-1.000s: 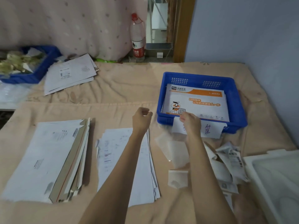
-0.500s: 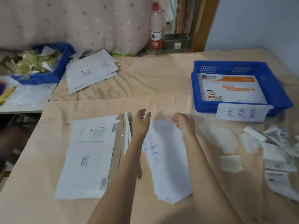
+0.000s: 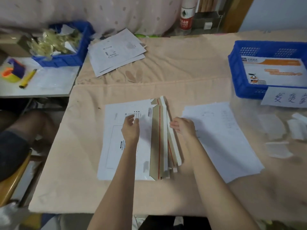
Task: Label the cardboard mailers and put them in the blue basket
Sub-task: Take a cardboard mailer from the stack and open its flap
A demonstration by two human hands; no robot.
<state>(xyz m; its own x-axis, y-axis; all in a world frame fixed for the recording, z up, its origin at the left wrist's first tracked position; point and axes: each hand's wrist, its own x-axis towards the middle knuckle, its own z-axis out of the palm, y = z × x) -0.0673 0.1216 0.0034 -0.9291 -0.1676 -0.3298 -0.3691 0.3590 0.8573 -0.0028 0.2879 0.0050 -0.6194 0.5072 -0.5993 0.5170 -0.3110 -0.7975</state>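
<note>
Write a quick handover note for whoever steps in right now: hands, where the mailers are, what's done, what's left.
Left hand: resting on the top mailer of the mailer stack, holding nothing.
Right hand: fingers against the stack's right edge; whether it grips is unclear.
Label sheets lie just right of the stack.
Blue basket, far right, already holds one orange-printed mailer.
Left: label the stacked mailers and move each into the basket.
</note>
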